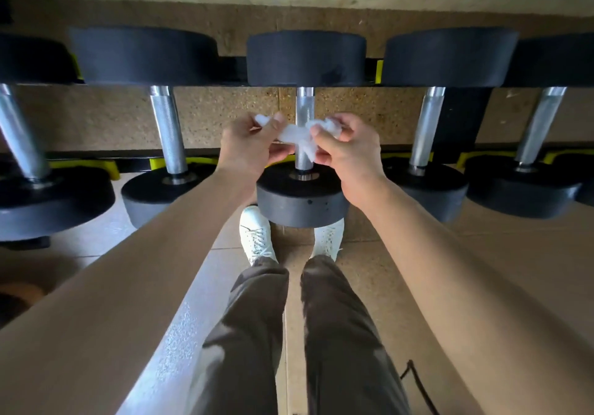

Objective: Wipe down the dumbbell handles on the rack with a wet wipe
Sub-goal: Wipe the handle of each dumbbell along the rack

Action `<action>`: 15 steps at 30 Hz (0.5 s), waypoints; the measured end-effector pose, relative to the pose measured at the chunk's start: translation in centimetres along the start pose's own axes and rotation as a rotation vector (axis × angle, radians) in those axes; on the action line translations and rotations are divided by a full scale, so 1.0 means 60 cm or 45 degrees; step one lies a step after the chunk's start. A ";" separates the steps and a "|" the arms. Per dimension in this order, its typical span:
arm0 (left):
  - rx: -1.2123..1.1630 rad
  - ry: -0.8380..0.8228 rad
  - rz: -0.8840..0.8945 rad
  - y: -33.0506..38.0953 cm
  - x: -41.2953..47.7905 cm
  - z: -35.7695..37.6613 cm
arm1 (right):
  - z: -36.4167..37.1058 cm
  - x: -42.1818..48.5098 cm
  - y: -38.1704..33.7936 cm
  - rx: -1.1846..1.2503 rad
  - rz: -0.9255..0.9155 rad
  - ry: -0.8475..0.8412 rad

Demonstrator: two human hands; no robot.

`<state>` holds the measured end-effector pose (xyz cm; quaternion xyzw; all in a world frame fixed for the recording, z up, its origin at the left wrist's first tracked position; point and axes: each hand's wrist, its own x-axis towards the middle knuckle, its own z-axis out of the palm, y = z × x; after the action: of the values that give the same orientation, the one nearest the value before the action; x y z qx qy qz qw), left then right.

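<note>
A white wet wipe is stretched across the front of the middle dumbbell's knurled steel handle. My left hand pinches its left end between thumb and fingers. My right hand pinches its right end, with a bunch of wipe sticking out above the fingers. Both hands sit level, either side of the handle, just above the near black weight head. The handle's middle section is hidden behind the wipe.
Several black dumbbells with steel handles lie side by side on a black and yellow rack, neighbours at left and right. My legs and white shoes stand on the tiled floor below. A wall runs behind the rack.
</note>
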<state>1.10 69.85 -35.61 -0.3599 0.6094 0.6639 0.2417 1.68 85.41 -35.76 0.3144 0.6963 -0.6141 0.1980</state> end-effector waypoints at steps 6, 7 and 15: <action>-0.085 -0.186 -0.016 -0.002 0.012 0.011 | 0.020 0.010 0.001 0.017 -0.079 -0.049; -0.090 -0.170 -0.040 0.000 0.015 0.014 | 0.023 0.015 -0.001 -0.014 -0.113 0.032; 0.208 0.060 0.011 -0.043 0.041 0.025 | 0.080 0.082 -0.010 0.352 0.028 0.584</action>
<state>1.27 71.37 -39.15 -0.3518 0.6686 0.6043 0.2531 -2.81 81.64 -39.37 0.4768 0.6292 -0.6138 -0.0033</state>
